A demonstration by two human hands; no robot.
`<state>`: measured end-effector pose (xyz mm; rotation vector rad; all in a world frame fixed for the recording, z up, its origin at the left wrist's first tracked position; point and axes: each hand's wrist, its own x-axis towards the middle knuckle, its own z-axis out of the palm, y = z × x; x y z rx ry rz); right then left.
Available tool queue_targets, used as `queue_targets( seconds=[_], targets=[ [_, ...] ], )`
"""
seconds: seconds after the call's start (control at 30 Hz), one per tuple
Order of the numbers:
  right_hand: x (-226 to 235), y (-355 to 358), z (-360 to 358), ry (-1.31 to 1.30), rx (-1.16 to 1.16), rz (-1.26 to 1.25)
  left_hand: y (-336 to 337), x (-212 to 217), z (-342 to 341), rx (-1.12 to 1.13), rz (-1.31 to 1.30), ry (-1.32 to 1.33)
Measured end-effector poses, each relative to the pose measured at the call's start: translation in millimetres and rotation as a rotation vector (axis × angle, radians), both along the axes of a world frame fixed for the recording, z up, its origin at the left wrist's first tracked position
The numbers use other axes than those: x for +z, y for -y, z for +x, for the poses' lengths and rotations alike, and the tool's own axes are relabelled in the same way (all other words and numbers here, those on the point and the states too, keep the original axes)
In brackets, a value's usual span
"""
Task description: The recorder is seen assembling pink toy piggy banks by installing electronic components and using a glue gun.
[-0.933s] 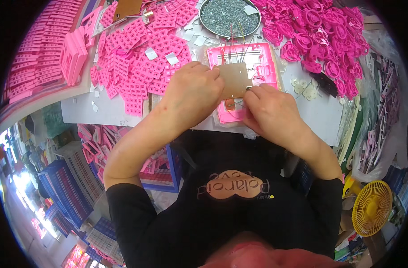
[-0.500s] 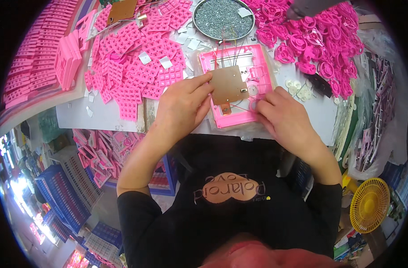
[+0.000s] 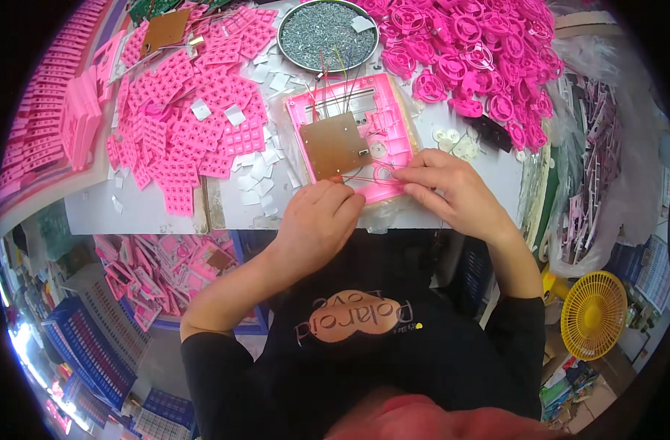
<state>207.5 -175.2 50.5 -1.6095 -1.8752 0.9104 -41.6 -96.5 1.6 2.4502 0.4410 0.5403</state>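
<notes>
A pink plastic housing [image 3: 402, 136] lies on the table before me, its inner side up. Inside it, at the left, sits a flat brown circuit board [image 3: 333, 147] with thin wires [image 3: 350, 93] rising from its far edge. My left hand [image 3: 319, 220] is closed at the housing's near left corner; its fingertips hide what they hold. With thumb and forefinger close together, my right hand [image 3: 452, 192] pinches thin reddish wires [image 3: 370, 179] over the near right part. These wires stretch between both hands. A small white disc [image 3: 377, 149] sits beside the board.
A round tray of screws [image 3: 328, 37] stands beyond the housing. Pink button pads [image 3: 177, 117] are heaped at the left, pink ring-shaped parts [image 3: 467, 59] at the far right. White discs [image 3: 456, 141] lie right of the housing. A yellow fan [image 3: 593, 315] stands below, right.
My left hand has left the brown board's left edge for the housing's near edge and closed there. My right hand's fingertips have drawn together on the wires. The whole view has shifted slightly.
</notes>
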Motion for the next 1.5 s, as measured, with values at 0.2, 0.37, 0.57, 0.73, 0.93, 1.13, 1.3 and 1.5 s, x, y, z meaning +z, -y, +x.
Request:
queue_targets(
  seconds=[0.2,0.37,0.57,0.73,0.93,1.13,1.3,1.5],
  targets=[
    [-10,9,-7,0.125,0.010,0.141,0,-2,-3,-0.009,0.038,-0.041],
    [-14,0,0,0.180,0.185,0.235,-1,-2,-3,-0.018,0.035,-0.059],
    [-19,-6,11,0.228,0.407,0.320,-2,0,-3,-0.031,0.027,-0.069],
    [-31,1,11,0.078,0.132,0.383,-3,0,-4,-0.040,0.026,-0.048],
    [-23,14,9,0.390,0.137,0.429,-4,-2,-8,-0.054,0.023,-0.045],
    [-26,13,18,0.420,0.223,0.328,-10,1,-6,-0.104,0.020,-0.092],
    [3,9,32,-0.076,-0.097,-0.344,1,14,6,-0.058,0.071,-0.067],
    [-18,36,15,0.217,-0.010,0.150,7,0,33,-0.116,0.179,-0.051]
  ],
)
